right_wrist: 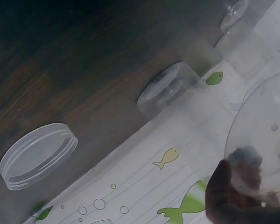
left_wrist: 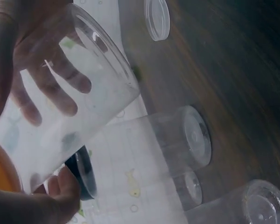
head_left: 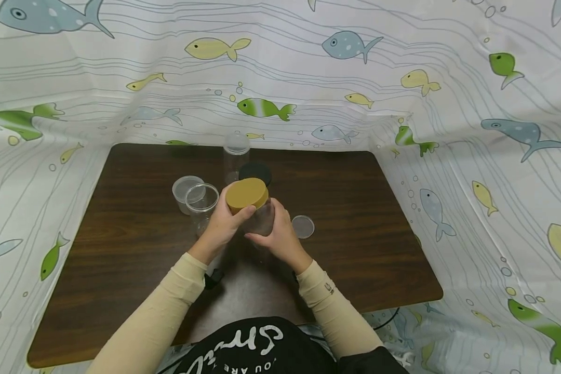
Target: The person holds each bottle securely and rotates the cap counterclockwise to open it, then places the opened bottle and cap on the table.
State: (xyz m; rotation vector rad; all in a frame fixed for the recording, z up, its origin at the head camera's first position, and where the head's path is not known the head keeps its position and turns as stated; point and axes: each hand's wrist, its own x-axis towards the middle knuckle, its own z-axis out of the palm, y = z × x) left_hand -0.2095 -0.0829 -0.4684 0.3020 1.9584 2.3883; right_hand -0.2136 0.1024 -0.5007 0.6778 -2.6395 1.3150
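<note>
Both hands hold a clear wide jar [head_left: 260, 221] with a gold lid [head_left: 246, 193] up over the middle of the table. My left hand [head_left: 222, 223] grips the lid side, its thumb lying along the lid's front edge. On the other side, my right hand [head_left: 282, 236] is wrapped round the jar's body, and its spread fingers show through the clear wall in the left wrist view. Just behind the gold lid is a black lid [head_left: 256, 172]. Nearest to the left hand stands an open clear jar [head_left: 202, 205].
A clear jar with a whitish lid [head_left: 186, 188] stands beside the open one. Further back is a tall clear jar [head_left: 236, 156]. A loose clear lid [head_left: 303, 227] lies right of the hands on the brown table [head_left: 355, 249]. A fish-print curtain [head_left: 280, 72] surrounds the table.
</note>
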